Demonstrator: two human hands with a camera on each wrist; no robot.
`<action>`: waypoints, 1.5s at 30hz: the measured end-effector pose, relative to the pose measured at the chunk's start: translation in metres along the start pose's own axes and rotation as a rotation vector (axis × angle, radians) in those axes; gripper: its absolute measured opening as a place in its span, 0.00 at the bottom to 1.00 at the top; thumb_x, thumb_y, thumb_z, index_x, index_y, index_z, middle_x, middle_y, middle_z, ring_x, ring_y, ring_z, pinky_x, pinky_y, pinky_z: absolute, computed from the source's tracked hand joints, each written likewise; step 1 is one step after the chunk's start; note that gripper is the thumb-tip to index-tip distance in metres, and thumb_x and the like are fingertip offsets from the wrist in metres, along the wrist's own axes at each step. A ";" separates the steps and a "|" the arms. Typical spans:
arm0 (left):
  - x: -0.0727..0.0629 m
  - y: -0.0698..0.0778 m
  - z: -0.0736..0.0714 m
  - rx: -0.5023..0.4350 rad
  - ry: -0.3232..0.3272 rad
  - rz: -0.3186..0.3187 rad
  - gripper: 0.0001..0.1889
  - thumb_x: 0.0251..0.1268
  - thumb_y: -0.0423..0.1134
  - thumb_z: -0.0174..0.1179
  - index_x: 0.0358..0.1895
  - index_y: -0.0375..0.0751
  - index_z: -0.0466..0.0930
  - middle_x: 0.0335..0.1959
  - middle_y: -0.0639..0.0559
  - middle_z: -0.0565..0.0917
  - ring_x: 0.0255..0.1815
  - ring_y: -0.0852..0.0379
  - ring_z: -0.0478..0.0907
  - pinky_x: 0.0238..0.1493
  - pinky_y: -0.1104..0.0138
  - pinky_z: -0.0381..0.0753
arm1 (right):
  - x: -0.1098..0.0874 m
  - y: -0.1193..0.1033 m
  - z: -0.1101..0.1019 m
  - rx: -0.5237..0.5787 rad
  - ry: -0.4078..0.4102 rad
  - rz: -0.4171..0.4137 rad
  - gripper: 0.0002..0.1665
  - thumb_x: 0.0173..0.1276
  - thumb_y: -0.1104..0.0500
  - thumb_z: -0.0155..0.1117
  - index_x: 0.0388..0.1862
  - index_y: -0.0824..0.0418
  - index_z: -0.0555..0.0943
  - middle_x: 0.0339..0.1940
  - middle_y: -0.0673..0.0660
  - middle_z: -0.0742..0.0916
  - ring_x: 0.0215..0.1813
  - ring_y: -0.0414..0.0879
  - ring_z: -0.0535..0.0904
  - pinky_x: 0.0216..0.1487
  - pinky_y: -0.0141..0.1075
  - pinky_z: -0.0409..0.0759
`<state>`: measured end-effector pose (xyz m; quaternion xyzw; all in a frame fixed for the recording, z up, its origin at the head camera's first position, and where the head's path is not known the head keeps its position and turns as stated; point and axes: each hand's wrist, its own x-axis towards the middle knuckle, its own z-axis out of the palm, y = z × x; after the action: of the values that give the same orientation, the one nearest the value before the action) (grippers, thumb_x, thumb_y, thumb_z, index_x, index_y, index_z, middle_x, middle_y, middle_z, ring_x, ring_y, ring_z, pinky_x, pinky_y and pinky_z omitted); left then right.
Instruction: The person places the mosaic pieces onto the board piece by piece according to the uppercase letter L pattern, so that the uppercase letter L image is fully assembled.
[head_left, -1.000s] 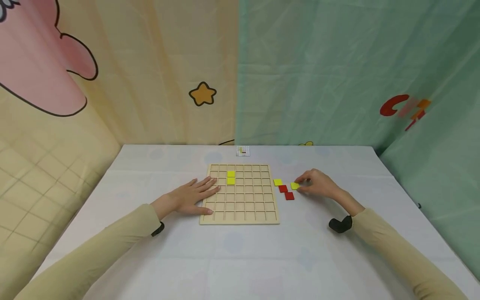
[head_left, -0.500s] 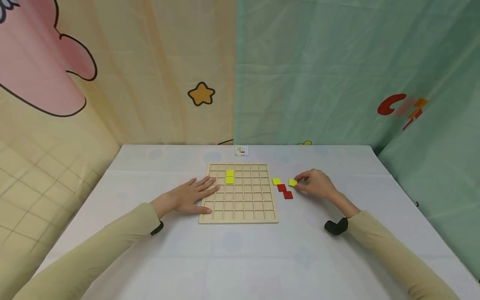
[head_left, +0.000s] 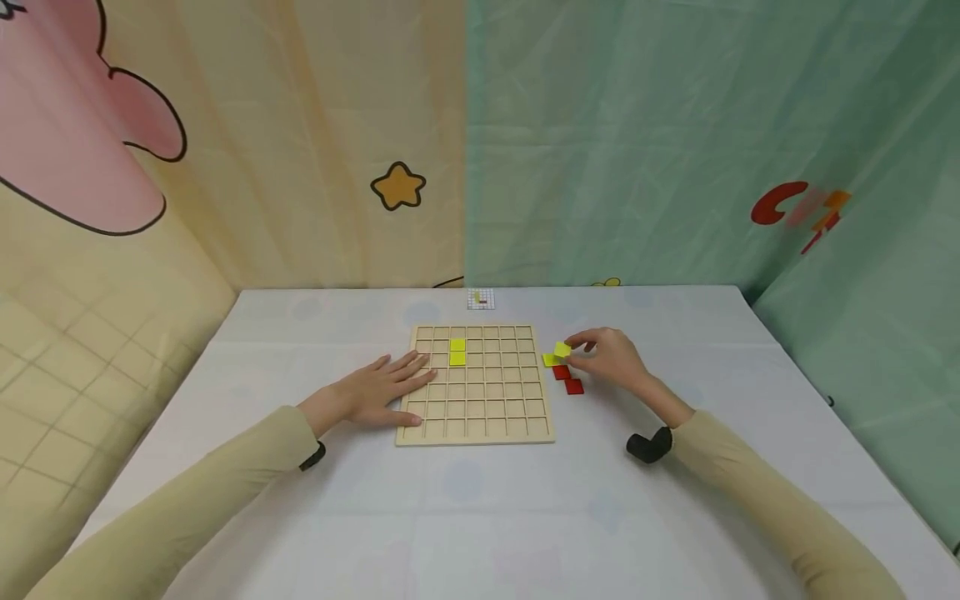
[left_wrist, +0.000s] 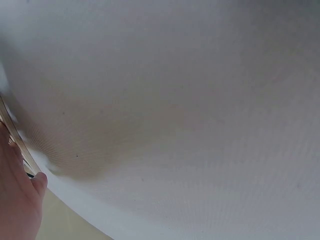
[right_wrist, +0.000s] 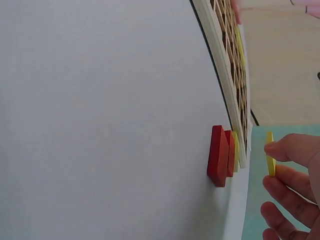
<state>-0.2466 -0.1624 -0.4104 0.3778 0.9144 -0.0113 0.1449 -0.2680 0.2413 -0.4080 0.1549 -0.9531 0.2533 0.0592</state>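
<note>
My right hand pinches a yellow square tile between thumb and fingers, raised off the table as the right wrist view shows. Below and left of it lies another yellow tile, partly covered by the held one in the head view. Two red tiles lie just nearer to me, beside the right edge of a wooden grid board. My left hand rests flat with fingers spread on the board's left side. Two yellow tiles sit in adjoining cells of one column, in the upper part of the board.
A small printed grid card with coloured squares lies at the table's back edge. The white-covered table is bordered by a beige curtain and a green curtain.
My right hand has lifted the yellow tile from the table and carried it left, toward the board, over the other yellow tile. The left hand stays in place on the board.
</note>
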 end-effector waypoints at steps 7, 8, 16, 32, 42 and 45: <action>-0.001 -0.003 -0.001 -0.008 0.004 -0.005 0.43 0.66 0.70 0.43 0.78 0.55 0.43 0.80 0.48 0.40 0.80 0.46 0.35 0.75 0.42 0.42 | 0.014 -0.022 0.011 0.020 0.003 -0.028 0.17 0.58 0.54 0.70 0.45 0.61 0.87 0.43 0.57 0.89 0.41 0.50 0.81 0.37 0.38 0.79; -0.002 -0.003 -0.001 -0.011 0.002 -0.003 0.43 0.66 0.70 0.43 0.78 0.55 0.43 0.80 0.48 0.40 0.80 0.46 0.35 0.75 0.42 0.42 | 0.015 -0.026 0.013 0.021 0.002 -0.029 0.17 0.58 0.54 0.71 0.44 0.60 0.87 0.43 0.56 0.89 0.41 0.50 0.81 0.38 0.38 0.79; -0.002 -0.003 0.004 -0.015 0.020 0.017 0.43 0.65 0.71 0.42 0.78 0.54 0.43 0.80 0.46 0.40 0.80 0.45 0.36 0.74 0.41 0.43 | 0.014 -0.061 0.029 0.059 -0.014 -0.088 0.17 0.57 0.52 0.71 0.44 0.58 0.88 0.41 0.54 0.90 0.40 0.48 0.82 0.38 0.39 0.79; -0.002 -0.004 0.001 -0.010 -0.013 -0.006 0.44 0.65 0.71 0.42 0.78 0.56 0.42 0.80 0.48 0.38 0.80 0.45 0.34 0.75 0.41 0.42 | 0.036 -0.114 0.063 0.102 -0.183 -0.108 0.16 0.55 0.51 0.75 0.41 0.55 0.88 0.36 0.49 0.90 0.32 0.40 0.76 0.32 0.29 0.73; -0.001 0.000 -0.002 -0.013 -0.025 -0.009 0.43 0.65 0.72 0.41 0.78 0.56 0.42 0.80 0.49 0.38 0.80 0.46 0.34 0.75 0.42 0.41 | 0.047 -0.120 0.079 0.094 -0.260 -0.111 0.15 0.57 0.52 0.74 0.43 0.56 0.88 0.39 0.50 0.90 0.33 0.38 0.79 0.34 0.28 0.75; -0.001 -0.001 -0.002 -0.008 -0.024 -0.008 0.43 0.65 0.72 0.41 0.78 0.56 0.42 0.80 0.49 0.38 0.80 0.46 0.34 0.75 0.42 0.41 | 0.048 -0.120 0.081 0.091 -0.259 -0.116 0.15 0.57 0.53 0.74 0.43 0.56 0.88 0.39 0.50 0.90 0.34 0.39 0.80 0.35 0.29 0.76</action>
<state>-0.2473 -0.1636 -0.4082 0.3734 0.9141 -0.0127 0.1573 -0.2766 0.0892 -0.4127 0.2434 -0.9298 0.2702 -0.0569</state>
